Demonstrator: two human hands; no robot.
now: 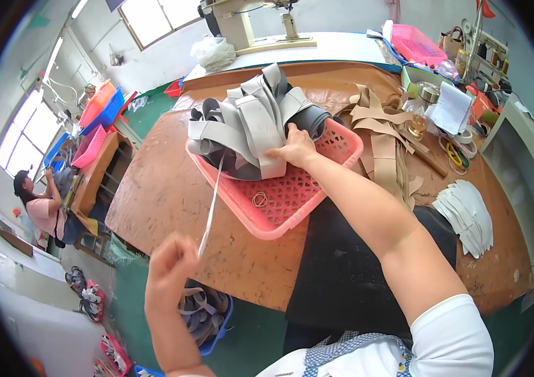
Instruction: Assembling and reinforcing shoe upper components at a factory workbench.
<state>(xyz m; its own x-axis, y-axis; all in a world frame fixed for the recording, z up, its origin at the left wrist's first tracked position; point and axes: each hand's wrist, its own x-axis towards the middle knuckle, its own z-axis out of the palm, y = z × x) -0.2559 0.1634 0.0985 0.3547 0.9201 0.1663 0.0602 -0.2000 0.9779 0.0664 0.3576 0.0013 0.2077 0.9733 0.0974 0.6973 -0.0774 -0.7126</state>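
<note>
A pink plastic basket (273,235) with heart-shaped holes sits on the brown-covered table. Grey fabric strips (267,132), looped and bundled, fill its far left part and rise above the rim. My right hand (298,147) reaches across the basket and grips the bundle, with thumb and fingers pressed on the strips. A thin white cord (211,207) runs taut from the bundle down to my left hand (174,261). That hand is closed on the cord's end off the table's near left edge, slightly smeared by motion. A loose rubber band (259,199) lies inside the basket.
Tan strips (380,138) lie right of the basket, near a glass jar (422,110), scissors (455,157) and white cut pieces (466,217). Black material (361,270) covers the near edge. A blue crate (220,327) stands below. A sewing machine (260,31) is behind; another person (44,204) sits far left.
</note>
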